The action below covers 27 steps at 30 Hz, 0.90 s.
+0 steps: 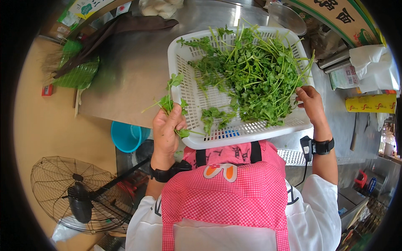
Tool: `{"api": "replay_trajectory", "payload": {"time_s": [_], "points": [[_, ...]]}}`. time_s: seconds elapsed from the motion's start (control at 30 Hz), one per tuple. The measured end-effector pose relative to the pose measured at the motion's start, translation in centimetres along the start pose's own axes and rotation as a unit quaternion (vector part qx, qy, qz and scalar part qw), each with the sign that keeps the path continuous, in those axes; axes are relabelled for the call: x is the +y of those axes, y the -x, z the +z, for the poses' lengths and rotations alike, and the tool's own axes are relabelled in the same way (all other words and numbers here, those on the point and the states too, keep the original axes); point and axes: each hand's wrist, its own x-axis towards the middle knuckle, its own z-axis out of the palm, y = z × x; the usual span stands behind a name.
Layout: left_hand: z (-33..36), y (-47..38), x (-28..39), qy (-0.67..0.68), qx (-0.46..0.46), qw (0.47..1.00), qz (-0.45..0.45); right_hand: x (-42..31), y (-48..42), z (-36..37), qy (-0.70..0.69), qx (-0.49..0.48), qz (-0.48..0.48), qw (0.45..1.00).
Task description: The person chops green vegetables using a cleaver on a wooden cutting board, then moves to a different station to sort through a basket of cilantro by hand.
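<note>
A white plastic basket [177, 94] with slotted walls stands before me at the table's near edge, tilted a little in view. A loose heap of cilantro [257, 72] fills its middle and right, and smaller sprigs lie in its near left part. My left hand [169, 128] is closed on a few cilantro sprigs [166, 102] at the basket's left rim, their leaves and stems sticking out above and below the fist. At the right wall, the fingertips of my right hand [309, 102] meet the edge of the heap; whether they pinch a stem I cannot tell.
The basket is on a steel table [125, 78]. A turquoise bucket [130, 136] and a black wire fan [80, 194] stand lower left. Dark cloth [119, 31] hangs over a green basket-like object [77, 67]. To the right lie a yellow roll [370, 103] and white plastic bags [373, 69].
</note>
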Motion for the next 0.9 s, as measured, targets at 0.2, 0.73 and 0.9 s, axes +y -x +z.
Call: {"api": "replay_trajectory", "payload": {"time_s": [0.2,0.73,0.9], "points": [[-1.4,-0.4,-0.4,-0.062,0.052,0.996,0.045,-0.6,-1.5,0.7,-0.088,-0.016,-0.013,0.996],[1.4,-0.8,0.4,0.008,-0.003,1.000,-0.005,-8.5,-4.2,9.4,0.362,0.038,-0.445,0.818],[-0.2,-0.1,0.0,0.016,0.023,1.000,-0.015,-10.5,-1.9,7.6,0.076,-0.058,-0.380,0.920]]}}
